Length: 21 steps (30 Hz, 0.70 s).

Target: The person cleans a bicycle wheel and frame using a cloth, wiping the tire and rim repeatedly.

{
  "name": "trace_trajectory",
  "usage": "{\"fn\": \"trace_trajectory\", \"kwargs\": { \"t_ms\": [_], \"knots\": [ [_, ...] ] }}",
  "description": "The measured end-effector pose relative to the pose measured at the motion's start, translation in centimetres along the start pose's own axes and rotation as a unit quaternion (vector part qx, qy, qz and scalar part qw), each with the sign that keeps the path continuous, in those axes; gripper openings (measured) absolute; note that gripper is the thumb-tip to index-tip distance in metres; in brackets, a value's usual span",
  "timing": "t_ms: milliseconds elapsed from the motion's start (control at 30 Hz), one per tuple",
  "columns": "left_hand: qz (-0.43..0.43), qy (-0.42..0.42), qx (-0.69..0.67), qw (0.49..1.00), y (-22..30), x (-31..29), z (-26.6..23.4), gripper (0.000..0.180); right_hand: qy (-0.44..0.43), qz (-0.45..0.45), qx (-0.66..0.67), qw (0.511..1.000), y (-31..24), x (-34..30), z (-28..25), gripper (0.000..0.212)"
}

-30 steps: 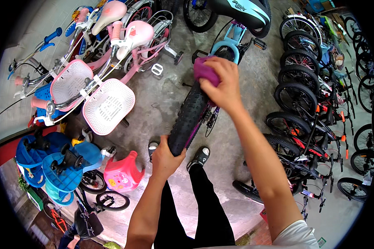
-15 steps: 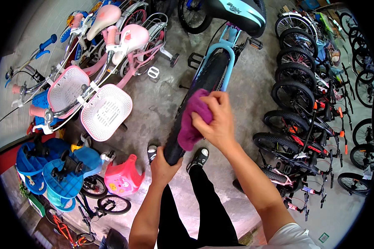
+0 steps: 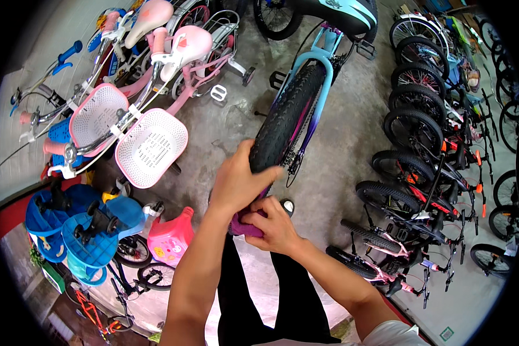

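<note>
A blue-and-purple bicycle stands in front of me, its fat black knobbly tire (image 3: 288, 115) running toward me. My left hand (image 3: 239, 181) lies over the near part of that tire, fingers around its left side and the thumb across the top, slightly blurred. Close behind it, nearer my body, my right hand (image 3: 277, 225) is closed on a purple cloth (image 3: 247, 227), bunched against the tire's near end. Both hands hide that end of the wheel. At the far end sits the black-and-turquoise saddle (image 3: 334, 11).
Pink children's bicycles with a white-and-pink basket (image 3: 151, 148) crowd the left. Below them are blue plastic ride-on toys (image 3: 101, 239) and a pink plastic piece (image 3: 172, 237). A row of bicycles (image 3: 412, 130) lines the right. Grey concrete floor (image 3: 340, 132) lies between.
The right hand and cloth have come down the tire toward me, below the left hand. The left hand has moved farther up the tire. The wheel's tread now shows uncovered.
</note>
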<state>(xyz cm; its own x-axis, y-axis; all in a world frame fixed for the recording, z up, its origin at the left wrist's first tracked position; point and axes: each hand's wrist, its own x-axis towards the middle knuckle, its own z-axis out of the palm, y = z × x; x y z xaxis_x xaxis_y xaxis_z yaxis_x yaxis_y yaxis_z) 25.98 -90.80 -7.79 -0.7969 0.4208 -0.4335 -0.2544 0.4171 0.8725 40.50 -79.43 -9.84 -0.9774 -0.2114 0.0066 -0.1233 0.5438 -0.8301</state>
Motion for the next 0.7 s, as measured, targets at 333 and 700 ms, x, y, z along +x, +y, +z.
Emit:
{"fn": "trace_trajectory", "kwargs": {
  "t_ms": [333, 700],
  "knots": [
    [-0.023, 0.149, 0.085, 0.985, -1.1, -1.1, 3.7, 0.055, 0.272, 0.183, 0.347, 0.879, 9.5, 7.6, -19.5, 0.044],
    [-0.043, 0.141, 0.116, 0.982, -0.6, -0.3, 3.5, 0.049, 0.203, 0.11, -0.304, 0.924, 11.0, 20.5, -14.5, 0.022]
  ]
}}
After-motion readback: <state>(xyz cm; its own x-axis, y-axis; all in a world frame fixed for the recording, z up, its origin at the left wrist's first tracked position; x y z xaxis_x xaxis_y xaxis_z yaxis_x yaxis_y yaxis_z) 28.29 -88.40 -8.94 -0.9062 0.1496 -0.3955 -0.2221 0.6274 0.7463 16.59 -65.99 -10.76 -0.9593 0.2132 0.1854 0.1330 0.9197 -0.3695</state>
